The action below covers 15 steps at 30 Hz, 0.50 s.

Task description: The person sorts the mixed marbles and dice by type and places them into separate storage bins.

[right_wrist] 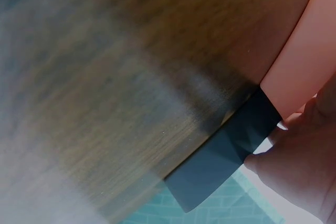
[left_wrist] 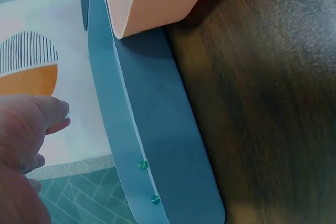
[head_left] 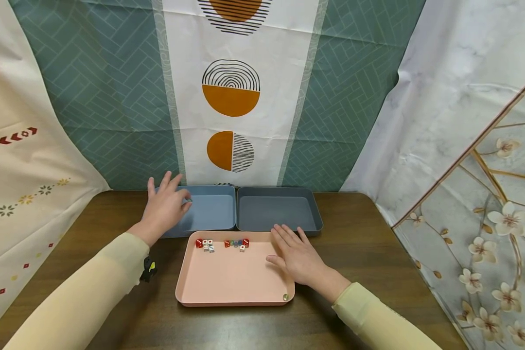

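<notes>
My left hand (head_left: 163,211) hovers over the light blue tray (head_left: 214,225), its thumb and index finger bent close together and the other fingers raised. Nothing shows between these fingertips. Two green marbles (left_wrist: 143,165) lie inside the blue tray along its wall. My right hand (head_left: 298,257) lies flat with straight fingers over the right rim of the pink tray (head_left: 227,277). Near that tray's far side sit red and white dice (head_left: 206,245) in a cluster. Beside them is a row of red dice and small green and blue pieces (head_left: 236,243). A green marble (head_left: 286,297) is in the near right corner.
A dark grey-blue tray (head_left: 279,209) stands right of the light blue one, behind the pink tray. All three are on a brown wooden table (head_left: 354,243). Patterned cloths (head_left: 262,121) hang behind the table and at both sides. A small black object (head_left: 148,269) shows by the left sleeve.
</notes>
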### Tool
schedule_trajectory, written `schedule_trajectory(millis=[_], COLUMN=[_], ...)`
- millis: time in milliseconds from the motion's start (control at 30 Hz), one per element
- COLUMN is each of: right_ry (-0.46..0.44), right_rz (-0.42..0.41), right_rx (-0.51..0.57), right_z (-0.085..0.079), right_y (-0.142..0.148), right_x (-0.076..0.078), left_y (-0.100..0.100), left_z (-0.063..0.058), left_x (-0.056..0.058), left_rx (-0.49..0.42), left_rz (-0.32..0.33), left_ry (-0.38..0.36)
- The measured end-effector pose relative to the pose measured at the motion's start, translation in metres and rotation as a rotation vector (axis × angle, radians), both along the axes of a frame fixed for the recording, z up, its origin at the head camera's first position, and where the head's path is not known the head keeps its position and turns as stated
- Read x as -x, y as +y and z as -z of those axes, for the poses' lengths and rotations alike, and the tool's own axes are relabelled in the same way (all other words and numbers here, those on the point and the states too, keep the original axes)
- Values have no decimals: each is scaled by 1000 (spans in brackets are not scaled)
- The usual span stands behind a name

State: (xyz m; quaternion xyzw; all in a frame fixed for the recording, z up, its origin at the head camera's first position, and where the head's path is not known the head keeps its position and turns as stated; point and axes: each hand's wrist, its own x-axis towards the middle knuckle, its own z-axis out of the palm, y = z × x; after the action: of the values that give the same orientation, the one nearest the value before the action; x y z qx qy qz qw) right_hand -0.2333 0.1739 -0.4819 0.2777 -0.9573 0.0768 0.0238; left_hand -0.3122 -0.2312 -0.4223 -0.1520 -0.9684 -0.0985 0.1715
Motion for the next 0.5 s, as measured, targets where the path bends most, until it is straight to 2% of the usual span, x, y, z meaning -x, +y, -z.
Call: schedule_trajectory(millis=[333,500], right_ry=[-25,-11], right_rz=[18,13], right_rx=[-25,-20], right_z=[-2,-2], right_y=[-2,-1], right_x=[-1,-2], left_y=[-5,-9], left_z=[1,2], left_x=[13,18], left_rx=[24,28], left_rz=[-69,-83], left_ry=[-48,-65])
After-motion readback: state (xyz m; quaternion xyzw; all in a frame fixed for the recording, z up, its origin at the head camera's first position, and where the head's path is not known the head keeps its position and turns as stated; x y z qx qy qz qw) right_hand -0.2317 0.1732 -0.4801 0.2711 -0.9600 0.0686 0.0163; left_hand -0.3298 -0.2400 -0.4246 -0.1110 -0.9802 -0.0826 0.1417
